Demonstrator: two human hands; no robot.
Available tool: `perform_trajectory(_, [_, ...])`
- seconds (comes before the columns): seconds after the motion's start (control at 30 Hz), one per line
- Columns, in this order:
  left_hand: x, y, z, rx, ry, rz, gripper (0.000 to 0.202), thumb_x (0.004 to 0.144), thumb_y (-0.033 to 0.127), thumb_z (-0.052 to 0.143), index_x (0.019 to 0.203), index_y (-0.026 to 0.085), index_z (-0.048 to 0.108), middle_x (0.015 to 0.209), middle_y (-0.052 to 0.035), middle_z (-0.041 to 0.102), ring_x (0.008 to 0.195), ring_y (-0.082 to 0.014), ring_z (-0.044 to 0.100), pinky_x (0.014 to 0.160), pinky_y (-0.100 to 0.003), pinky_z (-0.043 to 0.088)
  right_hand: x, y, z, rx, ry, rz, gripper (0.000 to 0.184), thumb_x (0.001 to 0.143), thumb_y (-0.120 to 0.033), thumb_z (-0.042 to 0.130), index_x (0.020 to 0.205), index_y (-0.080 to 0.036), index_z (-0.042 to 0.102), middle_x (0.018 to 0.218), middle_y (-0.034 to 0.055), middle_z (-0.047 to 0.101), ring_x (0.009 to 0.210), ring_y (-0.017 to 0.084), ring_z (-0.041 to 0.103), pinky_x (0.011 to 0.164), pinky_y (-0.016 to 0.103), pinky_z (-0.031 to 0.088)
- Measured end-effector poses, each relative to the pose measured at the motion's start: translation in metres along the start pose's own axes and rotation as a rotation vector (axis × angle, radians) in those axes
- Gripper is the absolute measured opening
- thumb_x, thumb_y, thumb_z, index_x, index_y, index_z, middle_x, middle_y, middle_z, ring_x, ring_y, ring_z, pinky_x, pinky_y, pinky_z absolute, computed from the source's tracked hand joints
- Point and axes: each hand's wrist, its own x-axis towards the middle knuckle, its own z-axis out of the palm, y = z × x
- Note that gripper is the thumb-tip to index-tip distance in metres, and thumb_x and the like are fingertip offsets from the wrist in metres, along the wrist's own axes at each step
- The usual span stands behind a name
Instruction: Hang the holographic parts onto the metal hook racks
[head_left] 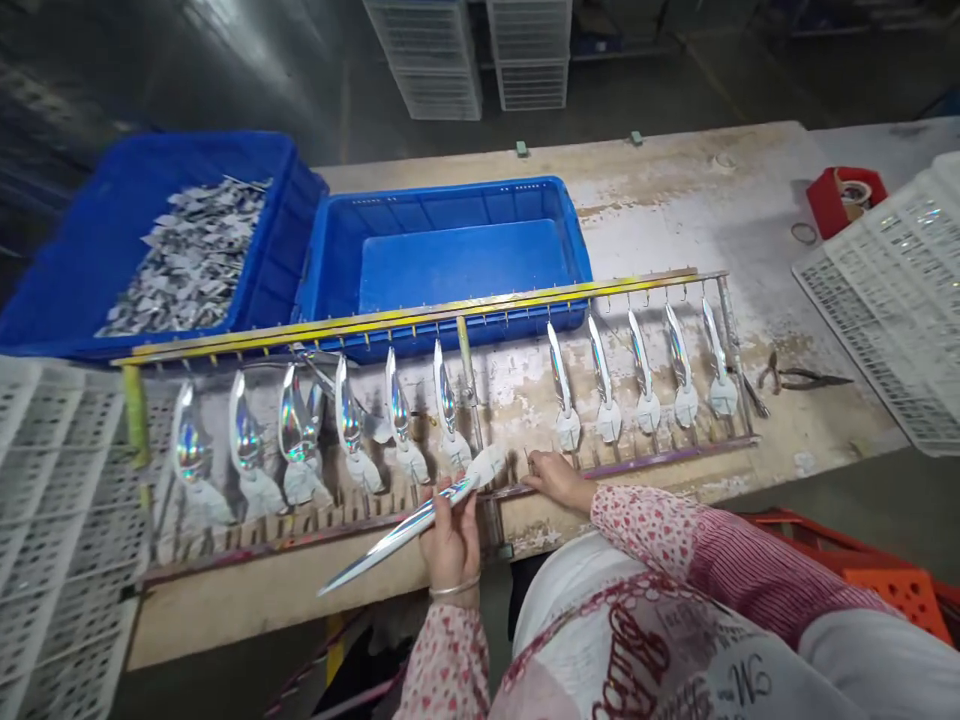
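Eleven shiny blades are hanging on the rack (420,318), six on the left part and five on the right part, each one nearly upright with its white end down near the lower rail.

Going from the left: a white crate (52,520) is lying at the table edge, and behind it a blue bin (112,230) is holding grey scraps (191,250). Next to it a second blue bin (457,255) is standing behind the rack.

Near the middle, the left hand (452,535) is closing around one more blade (405,530) and gripping it close to its white end. This blade is lying low and slanted: its long axis is running from lower left to upper right, the sharp tip is pointing down-left past the table edge, and the white end is pointing up-right, just beside the lower rail.

The right hand (555,478) is resting on the lower rail with the fingers curled; whether it is pinching something, I cannot tell.

Further right, pliers (799,378) are lying on the table (675,200), and another white crate (892,300) is standing at the far right with a red tape holder (844,198) behind it.
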Motion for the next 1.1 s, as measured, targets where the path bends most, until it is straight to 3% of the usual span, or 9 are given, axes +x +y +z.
perform_trajectory(0.17, [0.007, -0.027, -0.001, 0.006, -0.045, -0.098, 0.036, 0.074, 0.038, 0.078, 0.099, 0.022, 0.059, 0.103, -0.0012, 0.067, 0.102, -0.0195, 0.066, 0.097, -0.043, 0.051, -0.003, 0.002, 0.004, 0.013, 0.033, -0.036, 0.017, 0.092, -0.019, 0.052, 0.103, -0.015, 0.065, 0.102, 0.0096, 0.071, 0.096, 0.019, 0.066, 0.083, 0.027, 0.045])
perform_trajectory(0.3, [0.01, -0.036, 0.003, -0.02, -0.068, -0.143, 0.045, 0.066, 0.036, 0.085, 0.101, 0.022, 0.059, 0.104, -0.0027, 0.068, 0.101, -0.0215, 0.067, 0.096, -0.043, 0.051, -0.009, 0.002, 0.005, 0.049, 0.049, -0.061, 0.025, 0.094, -0.019, 0.048, 0.112, -0.02, 0.065, 0.108, 0.0075, 0.071, 0.098, 0.019, 0.066, 0.084, 0.027, 0.046])
perform_trajectory(0.63, [0.008, -0.039, 0.008, 0.097, -0.169, -0.103, 0.046, 0.07, 0.033, 0.082, 0.107, 0.024, 0.057, 0.113, -0.0046, 0.068, 0.107, -0.0224, 0.065, 0.093, -0.038, 0.052, -0.01, -0.006, 0.005, 0.016, 0.014, -0.012, 0.028, 0.095, -0.02, 0.043, 0.115, -0.018, 0.062, 0.107, 0.011, 0.071, 0.098, 0.022, 0.066, 0.082, 0.03, 0.045])
perform_trajectory(0.83, [0.001, -0.032, 0.016, 0.181, -0.206, -0.022, 0.046, 0.071, 0.034, 0.08, 0.107, 0.024, 0.054, 0.115, -0.0041, 0.066, 0.106, -0.0214, 0.065, 0.096, -0.04, 0.05, -0.005, -0.013, -0.008, -0.085, -0.07, -0.035, 0.028, 0.094, -0.019, 0.041, 0.113, -0.018, 0.062, 0.104, 0.012, 0.072, 0.094, 0.024, 0.067, 0.077, 0.031, 0.046])
perform_trajectory(0.97, [0.012, -0.02, 0.029, 0.476, -0.359, 0.083, 0.049, 0.072, 0.035, 0.079, 0.112, 0.02, 0.055, 0.114, -0.0081, 0.065, 0.109, -0.0222, 0.062, 0.104, -0.04, 0.043, -0.003, -0.016, -0.013, -0.144, -0.144, -0.075, 0.027, 0.092, -0.018, 0.044, 0.113, -0.018, 0.062, 0.101, 0.0117, 0.072, 0.091, 0.024, 0.068, 0.073, 0.03, 0.047])
perform_trajectory(1.1, [0.045, -0.016, 0.052, 0.68, -0.563, 0.099, 0.052, 0.072, 0.043, 0.077, 0.113, 0.018, 0.057, 0.104, -0.0077, 0.066, 0.096, -0.0209, 0.065, 0.095, -0.036, 0.048, 0.001, -0.02, -0.022, -0.227, -0.234, -0.108, 0.027, 0.091, -0.019, 0.046, 0.109, -0.013, 0.065, 0.096, 0.0158, 0.073, 0.085, 0.025, 0.069, 0.068, 0.031, 0.048])
